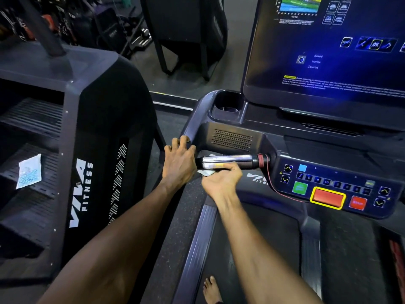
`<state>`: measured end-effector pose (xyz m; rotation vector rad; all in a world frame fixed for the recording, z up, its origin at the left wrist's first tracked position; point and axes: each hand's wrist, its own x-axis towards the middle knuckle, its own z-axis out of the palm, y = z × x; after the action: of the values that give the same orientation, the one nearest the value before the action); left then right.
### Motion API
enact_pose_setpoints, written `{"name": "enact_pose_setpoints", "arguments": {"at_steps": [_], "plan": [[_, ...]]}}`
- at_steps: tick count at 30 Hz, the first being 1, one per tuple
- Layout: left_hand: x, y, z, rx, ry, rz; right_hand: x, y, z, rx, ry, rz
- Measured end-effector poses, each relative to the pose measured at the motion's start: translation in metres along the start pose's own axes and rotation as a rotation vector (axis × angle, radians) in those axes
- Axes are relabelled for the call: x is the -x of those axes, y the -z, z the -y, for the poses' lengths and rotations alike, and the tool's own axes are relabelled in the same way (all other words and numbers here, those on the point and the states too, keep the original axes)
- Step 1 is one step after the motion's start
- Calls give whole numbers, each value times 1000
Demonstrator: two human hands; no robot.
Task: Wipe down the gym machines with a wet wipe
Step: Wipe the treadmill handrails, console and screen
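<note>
Mostly hidden, wet wipe gripped by right hand; left hand fingers rest uncurled.

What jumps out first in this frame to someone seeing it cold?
The two hands at centre: the right hand presses a white wet wipe against the treadmill's chrome grip bar, while the left hand rests on the handrail just beside it. Next comes the glowing blue console screen at upper right, with the red button on the control panel below it. A wipe packet lies on the stair machine's steps at far left.
</note>
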<state>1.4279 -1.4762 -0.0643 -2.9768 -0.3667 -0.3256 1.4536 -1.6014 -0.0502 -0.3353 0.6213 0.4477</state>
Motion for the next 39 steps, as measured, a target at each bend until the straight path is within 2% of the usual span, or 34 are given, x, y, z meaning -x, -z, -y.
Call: {"name": "enact_pose_setpoints", "arguments": {"at_steps": [7, 14, 18, 20, 23, 24, 26, 28, 30, 31, 32, 36, 39], "plan": [[1, 3, -4, -39, -32, 9, -5, -1, -15, 185, -103, -98], [1, 7, -4, -65, -42, 55, -32, 44, 33, 351, 112, -370], [4, 9, -4, -83, -43, 83, 10, 27, 42, 553, 177, -306], [5, 9, -3, -85, -44, 109, 24, 14, 48, 839, 445, -314], [6, 10, -3, -77, -35, 139, 31, 4, 70, 1471, 1037, -331], [6, 10, -3, -80, -30, 152, 26, 7, 76, 1656, 1141, -302], [7, 12, -4, -86, -26, 165, 16, 14, 77, 1936, 1093, -202], [6, 13, -5, -73, -22, 169, 13, 16, 63, 2276, 962, 57], [6, 13, -5, -58, -19, 160, 15, 15, 45, 2489, 892, 344], [5, 12, -4, -41, -19, 153, 15, 11, 41, 2484, 902, 403], [5, 11, -4, -23, -15, 141, 14, 7, 41, 2424, 905, 393], [-4, 8, -2, 17, -9, 101, 0, -30, 75, 2084, 919, 135], [-21, 14, -4, 61, 15, 126, -17, -57, 121, 2126, 1017, 76]]}}
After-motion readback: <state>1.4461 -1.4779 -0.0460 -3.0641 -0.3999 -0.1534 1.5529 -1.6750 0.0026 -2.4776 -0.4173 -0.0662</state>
